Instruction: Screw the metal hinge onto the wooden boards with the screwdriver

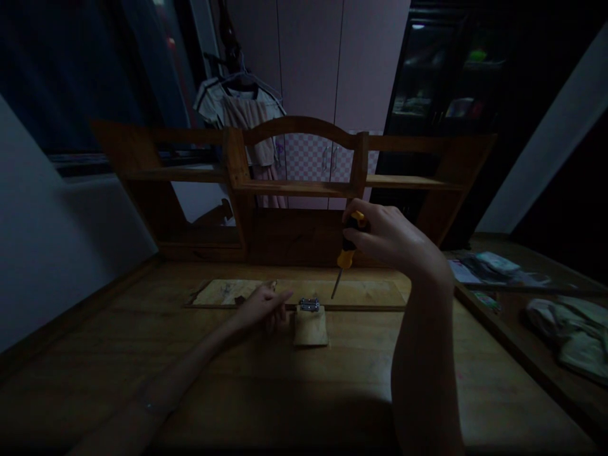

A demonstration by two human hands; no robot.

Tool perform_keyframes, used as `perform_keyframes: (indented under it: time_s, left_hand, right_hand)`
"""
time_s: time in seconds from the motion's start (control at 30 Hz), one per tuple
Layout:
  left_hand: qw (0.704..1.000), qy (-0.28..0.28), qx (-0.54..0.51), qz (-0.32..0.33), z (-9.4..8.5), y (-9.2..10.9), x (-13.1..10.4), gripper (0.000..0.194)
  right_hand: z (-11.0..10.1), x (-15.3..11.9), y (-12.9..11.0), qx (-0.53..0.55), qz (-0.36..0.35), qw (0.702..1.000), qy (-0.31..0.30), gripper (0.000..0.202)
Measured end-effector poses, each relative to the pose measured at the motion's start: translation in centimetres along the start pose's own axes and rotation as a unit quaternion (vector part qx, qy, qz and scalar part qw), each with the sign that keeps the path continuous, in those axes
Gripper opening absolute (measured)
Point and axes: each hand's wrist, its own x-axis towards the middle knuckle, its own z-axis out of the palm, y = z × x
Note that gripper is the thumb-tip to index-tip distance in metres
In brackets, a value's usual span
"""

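Note:
A yellow and black screwdriver [348, 249] is gripped by its handle in my right hand [380, 231], its tip pointing down above a long flat board [361, 293]. A small metal hinge [310, 304] lies at the board's near edge, where a small square wood piece [311, 328] meets it. Just left of the hinge, my left hand [266, 305] is at the board with its fingers curled and partly together; whether anything small is between them is too dark to tell. The screwdriver tip is apart from the hinge, to its upper right.
The wooden desk [228, 392] carries a shelf unit [294, 188] along its back. On the right, past a raised edge, lie folded cloth [582, 335] and papers with plastic bags [494, 266]. Clothes [242, 107] hang behind the shelf, near a wardrobe [308, 63].

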Motion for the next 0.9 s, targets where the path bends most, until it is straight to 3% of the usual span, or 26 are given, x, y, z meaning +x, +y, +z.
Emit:
perform_keyframes:
  time_s: [0.07,0.13,0.23,0.3,0.4,0.47,0.6,0.77,0.9]
  left_hand:
    - [0.987,-0.144,-0.035,-0.061,-1.0,0.4,-0.7,0.064]
    - [0.962,-0.248,-0.06,-0.094,-1.7,0.8,-1.1,0.053]
    - [0.941,-0.3,-0.135,-0.082,-2.0,0.7,-1.1,0.038]
    - [0.931,-0.286,-0.215,-0.07,-1.4,-0.1,-0.8,0.038]
    - [0.925,-0.223,-0.289,-0.103,0.2,-1.2,-0.2,0.037]
    - [0.94,-0.184,-0.267,-0.108,1.4,-1.4,0.1,0.029]
    - [0.959,-0.157,-0.227,-0.069,2.9,-0.5,-0.4,0.022]
    - [0.961,-0.155,-0.222,-0.06,2.9,-0.5,-0.7,0.019]
    - [0.967,-0.138,-0.207,-0.056,2.7,-1.3,-0.2,0.034]
  right_hand:
    - [0.0,0.0,-0.2,0.0,-0.006,1.0,0.0,0.017]
    - [0.1,-0.1,-0.5,-0.003,-0.013,1.0,0.0,0.016]
    - [0.5,-0.1,-1.1,-0.018,-0.018,1.0,0.0,0.017]
    - [0.9,0.0,-1.6,-0.029,-0.024,0.999,-0.002,0.018]
    - [1.5,0.2,-2.2,-0.04,-0.041,0.998,-0.015,0.017]
    - [1.7,0.2,-2.5,-0.044,-0.052,0.997,-0.021,0.018]
    - [1.8,0.1,-3.1,-0.035,-0.057,0.997,-0.023,0.018]
    - [2.0,0.3,-3.3,-0.039,-0.064,0.997,-0.021,0.018]
    - [2.1,0.4,-3.3,-0.036,-0.074,0.996,-0.028,0.017]
